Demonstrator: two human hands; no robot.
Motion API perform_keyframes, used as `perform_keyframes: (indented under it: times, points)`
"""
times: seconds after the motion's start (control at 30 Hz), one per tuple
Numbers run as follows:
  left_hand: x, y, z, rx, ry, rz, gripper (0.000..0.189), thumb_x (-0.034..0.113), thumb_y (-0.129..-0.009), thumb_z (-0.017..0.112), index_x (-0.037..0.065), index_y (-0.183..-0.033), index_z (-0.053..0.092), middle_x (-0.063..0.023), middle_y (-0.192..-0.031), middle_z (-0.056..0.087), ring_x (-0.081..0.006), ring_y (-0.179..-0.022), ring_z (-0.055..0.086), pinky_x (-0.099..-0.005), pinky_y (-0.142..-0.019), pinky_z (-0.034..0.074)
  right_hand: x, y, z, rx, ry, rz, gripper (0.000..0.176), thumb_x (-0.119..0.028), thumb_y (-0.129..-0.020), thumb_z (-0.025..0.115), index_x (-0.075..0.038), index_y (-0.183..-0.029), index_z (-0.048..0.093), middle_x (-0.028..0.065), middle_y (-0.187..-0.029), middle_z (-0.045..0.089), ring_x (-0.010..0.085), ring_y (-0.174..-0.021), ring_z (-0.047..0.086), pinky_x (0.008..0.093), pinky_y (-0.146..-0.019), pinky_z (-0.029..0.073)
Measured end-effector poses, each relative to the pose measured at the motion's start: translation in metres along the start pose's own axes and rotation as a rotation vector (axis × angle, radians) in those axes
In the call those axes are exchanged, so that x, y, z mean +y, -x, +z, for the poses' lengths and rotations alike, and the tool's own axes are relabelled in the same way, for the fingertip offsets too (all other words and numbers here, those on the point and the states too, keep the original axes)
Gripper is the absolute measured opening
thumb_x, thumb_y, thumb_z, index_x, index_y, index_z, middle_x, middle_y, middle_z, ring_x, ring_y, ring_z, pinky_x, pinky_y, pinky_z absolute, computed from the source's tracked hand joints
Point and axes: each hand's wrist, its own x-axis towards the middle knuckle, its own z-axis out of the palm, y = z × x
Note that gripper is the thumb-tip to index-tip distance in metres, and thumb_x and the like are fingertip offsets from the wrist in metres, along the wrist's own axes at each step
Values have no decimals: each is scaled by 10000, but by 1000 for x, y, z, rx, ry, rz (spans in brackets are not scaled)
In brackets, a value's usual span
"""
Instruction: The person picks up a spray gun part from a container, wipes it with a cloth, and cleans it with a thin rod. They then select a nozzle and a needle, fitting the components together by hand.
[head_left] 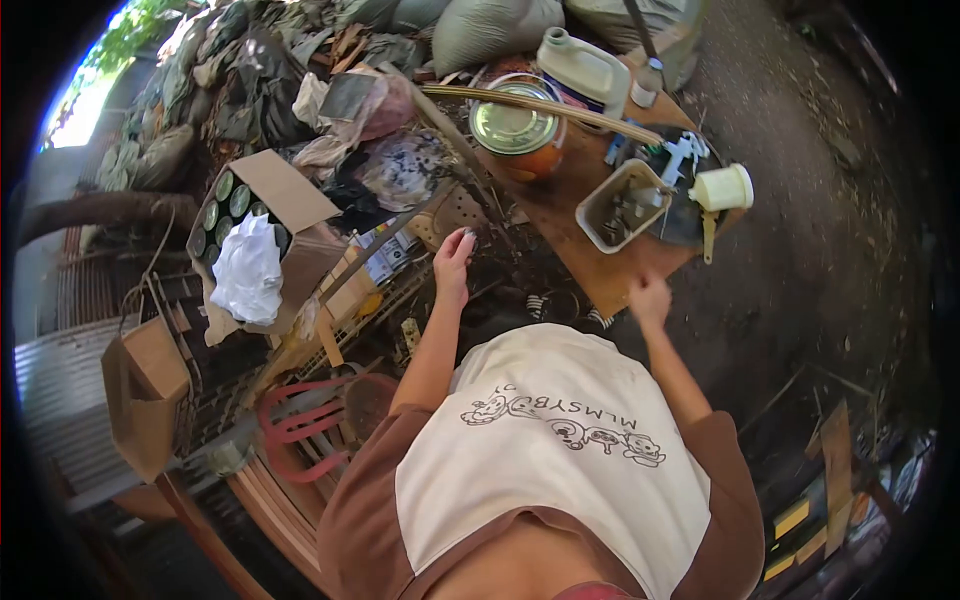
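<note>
My left hand (455, 268) is raised left of the wooden board, its fingers pinched together. Something small and dark shows at the fingertips, too small to name. My right hand (650, 300) is at the board's near edge, its fingers curled in and slightly blurred; whatever they hold is hidden. Closest to it on the brown board (570, 225) is a rectangular plastic tub (622, 207) with small dark pieces inside. Beside the tub lie a white container (722, 188) on its side, a brush-like tool (709, 238) and a pale blue tool (685, 152).
A lidded tin (517, 125) and a white jug (583, 75) stand at the board's far end, with long thin sticks (540, 103) across them. At left, an open carton (275, 185) holds several cans and a crumpled white bag (248, 270). Sacks (495, 30) lie behind.
</note>
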Motion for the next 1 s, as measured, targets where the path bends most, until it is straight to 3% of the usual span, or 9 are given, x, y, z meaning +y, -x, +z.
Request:
perform_keyframes:
  times: [0.1, 0.23, 0.33, 0.4, 0.57, 0.63, 0.67, 0.77, 1.0]
  points:
    - [-25, -7, -63, 149, 73, -36, 344, 227, -985, 734, 78, -1291, 690, 64, -1087, 690, -30, -871, 580, -214, -719, 414, -77, 27, 25, -503, -152, -303, 305, -300, -860, 715, -102, -1085, 773, 147, -1001, 764, 327, -935, 736, 425, -849, 570]
    - [-35, -17, -115, 202, -35, 49, 358, 201, -983, 733, 39, -1298, 676, 14, -1121, 693, -78, -972, 623, -245, -836, 486, -221, -12, 83, -458, -284, -404, 564, -364, -822, 756, -78, -1302, 677, 151, -1203, 729, 283, -1055, 709, 410, -907, 547]
    - [-30, -22, -137, 199, -31, 135, 359, 162, -971, 742, 7, -1287, 675, -10, -1119, 696, -97, -1006, 639, -261, -900, 508, -286, -46, 133, -367, -358, -434, 628, -404, -788, 783, -66, -1304, 670, 186, -1183, 727, 301, -1067, 701, 416, -922, 542]
    - [-24, -24, -141, 197, -13, 165, 355, 139, -961, 749, -13, -1274, 678, -18, -1105, 699, -99, -1001, 644, -264, -911, 514, -315, -57, 145, -580, -265, -266, 699, -483, -775, 778, -34, -1300, 671, 232, -1250, 704, 374, -1174, 672, 421, -986, 514]
    - [-23, -30, -148, 166, -20, 218, 324, 137, -968, 740, -3, -1256, 697, 14, -1043, 693, -80, -927, 633, -247, -848, 510, -333, -39, 154, -352, -100, -239, 652, -528, -840, 741, -38, -1266, 692, 232, -1168, 733, 392, -1142, 684, 451, -943, 521]
    - [-29, -33, -146, 146, -74, 276, 298, 144, -956, 746, 9, -1219, 712, 8, -996, 701, -90, -862, 632, -259, -799, 514, -324, -26, 147, -132, -258, -304, 529, -439, -906, 733, -45, -1258, 697, 189, -1060, 754, 313, -1019, 727, 419, -888, 537]
    - [-32, -33, -145, 148, -65, 270, 298, 144, -956, 746, 9, -1219, 712, 8, -996, 701, -90, -862, 632, -259, -799, 514, -318, -21, 140, -134, -248, -306, 529, -439, -906, 733, -45, -1258, 697, 189, -1060, 754, 313, -1019, 727, 419, -888, 537]
    - [-10, -30, -129, 149, -332, 376, 296, 138, -920, 765, 22, -1188, 720, -55, -972, 710, -171, -870, 659, -302, -808, 523, -305, -11, 111, -136, -668, -427, 325, -236, -1008, 692, -23, -1254, 690, -1, -816, 660, 78, -768, 610, 274, -721, 516]
    - [122, -67, -34, 110, -456, 1005, 234, 92, -893, 739, 47, -1115, 682, -140, -1071, 709, -314, -998, 677, -415, -862, 530, -317, -8, 19, -451, -968, -101, 314, -331, -1029, 676, -118, -1256, 719, -86, -710, 496, 24, -551, 455, 229, -487, 349]
